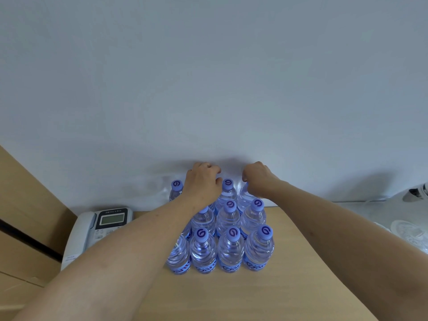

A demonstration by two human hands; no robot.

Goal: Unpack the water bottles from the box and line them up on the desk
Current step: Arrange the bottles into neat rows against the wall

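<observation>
Several clear water bottles with purple caps and blue labels stand upright in rows on the wooden desk [289, 262]. The front row [231, 249] is nearest me and the back row [228, 189] stands against the white wall. My left hand [202, 181] reaches over the rows, its fingers curled down over a back-row bottle that it hides. My right hand [257, 179] grips the top of the back-right bottle [245, 195], covering its cap. No box is in view.
A grey desk telephone [102, 225] with a small screen sits left of the bottles. A wooden cabinet side [25, 205] rises at the far left. White and clear objects [412, 216] lie at the desk's right edge.
</observation>
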